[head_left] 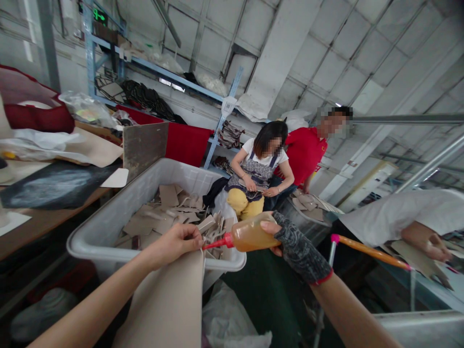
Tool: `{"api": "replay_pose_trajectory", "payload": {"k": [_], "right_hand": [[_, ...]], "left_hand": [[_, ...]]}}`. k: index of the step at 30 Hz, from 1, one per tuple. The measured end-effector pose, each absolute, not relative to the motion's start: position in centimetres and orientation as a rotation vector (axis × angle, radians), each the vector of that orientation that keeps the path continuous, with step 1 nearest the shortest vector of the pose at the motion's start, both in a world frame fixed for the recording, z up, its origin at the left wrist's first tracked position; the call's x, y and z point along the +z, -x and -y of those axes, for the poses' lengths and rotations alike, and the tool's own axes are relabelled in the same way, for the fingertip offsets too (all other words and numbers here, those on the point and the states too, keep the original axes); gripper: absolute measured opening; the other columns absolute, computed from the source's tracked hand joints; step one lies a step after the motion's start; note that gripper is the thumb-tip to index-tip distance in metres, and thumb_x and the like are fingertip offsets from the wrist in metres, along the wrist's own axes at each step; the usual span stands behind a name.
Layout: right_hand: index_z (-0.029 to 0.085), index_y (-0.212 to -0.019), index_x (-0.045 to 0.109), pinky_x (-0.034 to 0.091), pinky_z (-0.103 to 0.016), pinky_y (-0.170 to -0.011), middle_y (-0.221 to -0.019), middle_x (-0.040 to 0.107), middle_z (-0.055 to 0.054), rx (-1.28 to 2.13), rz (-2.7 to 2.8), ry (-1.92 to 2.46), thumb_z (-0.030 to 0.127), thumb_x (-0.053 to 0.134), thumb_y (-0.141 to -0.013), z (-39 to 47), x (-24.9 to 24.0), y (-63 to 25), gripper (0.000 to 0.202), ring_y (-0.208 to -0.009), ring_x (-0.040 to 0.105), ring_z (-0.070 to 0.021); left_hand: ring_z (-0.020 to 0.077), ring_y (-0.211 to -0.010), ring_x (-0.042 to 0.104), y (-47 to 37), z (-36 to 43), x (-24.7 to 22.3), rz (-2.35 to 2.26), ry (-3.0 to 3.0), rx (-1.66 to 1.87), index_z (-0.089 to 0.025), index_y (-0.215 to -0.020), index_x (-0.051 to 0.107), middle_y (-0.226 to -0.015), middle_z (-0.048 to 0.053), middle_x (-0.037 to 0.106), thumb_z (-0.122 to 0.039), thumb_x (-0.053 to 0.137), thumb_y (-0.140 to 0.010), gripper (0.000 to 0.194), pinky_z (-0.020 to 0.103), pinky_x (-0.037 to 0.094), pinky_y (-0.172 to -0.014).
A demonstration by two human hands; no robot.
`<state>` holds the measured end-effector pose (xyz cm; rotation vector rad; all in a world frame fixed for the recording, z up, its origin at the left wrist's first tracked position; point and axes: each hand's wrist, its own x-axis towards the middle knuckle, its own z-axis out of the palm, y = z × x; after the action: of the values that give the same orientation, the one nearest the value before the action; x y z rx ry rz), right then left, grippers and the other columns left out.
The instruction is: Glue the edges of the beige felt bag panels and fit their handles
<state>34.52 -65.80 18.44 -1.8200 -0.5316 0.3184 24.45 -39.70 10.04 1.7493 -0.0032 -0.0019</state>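
My left hand [177, 245] pinches the top corner of a large beige sheet [170, 304], which hangs down toward the bottom of the view. My right hand [286, 237], in a dark grey fingerless knit glove with a red cuff, is wrapped round a squeeze bottle [253, 234] of amber liquid. The bottle lies almost level, its red nozzle pointing left. The nozzle tip meets or nearly meets the sheet's upper edge, close to my left fingertips; contact is hard to tell.
Just beyond my hands stands a white plastic bin [87, 241] with beige cut pieces [155, 217]. A cluttered workbench [18, 227] is at left, blue shelving [174, 77] behind. Two people [261, 164] are past the bin; another person's arm [420, 237] reaches in at right.
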Motion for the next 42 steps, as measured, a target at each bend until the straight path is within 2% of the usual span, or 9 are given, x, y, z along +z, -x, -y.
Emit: {"api": "replay_pose_trajectory", "payload": {"k": [4, 10, 16, 21, 24, 28, 31, 36, 42], "right_hand": [[0.021, -0.096, 0.056, 0.03, -0.016, -0.036, -0.071, 0.05, 0.003, 0.408, 0.575, 1.819, 0.057, 0.065, -0.076, 66.5, 18.5, -34.3, 0.042, -0.047, 0.042, -0.0061], [0.019, -0.09, 0.057, 0.029, -0.016, -0.035, -0.065, 0.05, 0.004, 0.42, 0.549, 1.79, 0.055, 0.064, -0.076, 66.7, 18.0, -34.4, 0.04, -0.044, 0.042, -0.0056], [0.016, -0.085, 0.058, 0.028, -0.015, -0.035, -0.059, 0.052, 0.004, 0.444, 0.491, 1.694, 0.053, 0.064, -0.076, 66.4, 17.0, -33.7, 0.039, -0.041, 0.041, -0.0052], [0.013, -0.083, 0.061, 0.026, -0.014, -0.034, -0.054, 0.054, 0.001, 0.584, 0.351, 1.437, 0.052, 0.066, -0.075, 66.6, 14.6, -33.5, 0.04, -0.039, 0.042, -0.0058], [0.015, -0.091, 0.061, 0.024, -0.013, -0.033, -0.064, 0.06, -0.002, 0.761, 0.244, 1.091, 0.053, 0.069, -0.072, 66.1, 12.3, -34.3, 0.044, -0.041, 0.042, -0.0052], [0.017, -0.099, 0.058, 0.031, -0.008, -0.038, -0.082, 0.063, -0.003, 0.895, 0.239, 0.653, 0.047, 0.07, -0.072, 64.1, 9.1, -35.1, 0.042, -0.051, 0.041, -0.0026], [0.018, -0.099, 0.058, 0.038, -0.011, -0.039, -0.087, 0.063, -0.003, 0.947, 0.254, 0.515, 0.038, 0.068, -0.074, 61.8, 7.8, -34.8, 0.033, -0.054, 0.042, -0.0051], [0.018, -0.1, 0.055, 0.044, -0.015, -0.043, -0.092, 0.06, -0.003, 0.944, 0.272, 0.427, 0.035, 0.065, -0.073, 59.2, 9.5, -34.2, 0.033, -0.057, 0.045, -0.0065], [0.021, -0.098, 0.053, 0.055, -0.022, -0.056, -0.081, 0.056, -0.001, 0.804, 0.245, 0.389, 0.041, 0.068, -0.068, 57.5, 11.5, -35.8, 0.04, -0.064, 0.054, -0.0103]], "left_hand": [[0.0102, -0.057, 0.034, -24.4, 39.8, 10.2, -0.004, -1.752, -0.011, -0.017, -0.069, 0.05, -0.063, -0.004, 0.045, -0.062, 0.065, -0.066, 0.048, 0.023, 0.025, -0.054], [0.0099, -0.057, 0.031, -24.0, 39.6, 10.4, 0.032, -1.756, 0.011, -0.018, -0.072, 0.049, -0.062, -0.006, 0.04, -0.066, 0.062, -0.071, 0.05, 0.023, 0.024, -0.054], [0.0119, -0.068, 0.04, -23.4, 38.8, 11.1, 0.044, -1.657, -0.056, -0.015, -0.106, 0.057, -0.075, -0.005, 0.049, -0.059, 0.071, -0.07, 0.059, 0.022, 0.03, -0.063], [0.0092, -0.062, 0.039, -23.5, 38.1, 11.2, -0.015, -1.529, -0.122, -0.013, -0.085, 0.06, -0.069, -0.005, 0.05, -0.057, 0.081, -0.059, 0.055, 0.021, 0.027, -0.06], [0.009, -0.059, 0.041, -23.5, 37.8, 11.4, -0.012, -1.48, -0.131, -0.014, -0.075, 0.058, -0.064, -0.005, 0.053, -0.056, 0.084, -0.056, 0.053, 0.021, 0.028, -0.058], [0.0122, -0.063, 0.05, -23.2, 37.3, 12.3, 0.002, -1.519, -0.141, -0.013, -0.076, 0.064, -0.07, 0.0, 0.064, -0.055, 0.084, -0.057, 0.049, 0.023, 0.035, -0.062], [0.0136, -0.066, 0.054, -22.8, 36.7, 13.0, -0.004, -1.515, -0.165, -0.014, -0.084, 0.068, -0.074, 0.0, 0.067, -0.048, 0.087, -0.053, 0.05, 0.024, 0.038, -0.065], [0.0103, -0.056, 0.048, -22.5, 35.8, 13.3, -0.045, -1.546, -0.196, -0.014, -0.067, 0.062, -0.061, -0.003, 0.06, -0.043, 0.089, -0.046, 0.045, 0.022, 0.034, -0.057], [0.0071, -0.051, 0.039, -22.2, 34.5, 13.0, -0.084, -1.583, -0.147, -0.015, -0.061, 0.056, -0.054, -0.006, 0.052, -0.046, 0.089, -0.044, 0.048, 0.021, 0.026, -0.051]]}}
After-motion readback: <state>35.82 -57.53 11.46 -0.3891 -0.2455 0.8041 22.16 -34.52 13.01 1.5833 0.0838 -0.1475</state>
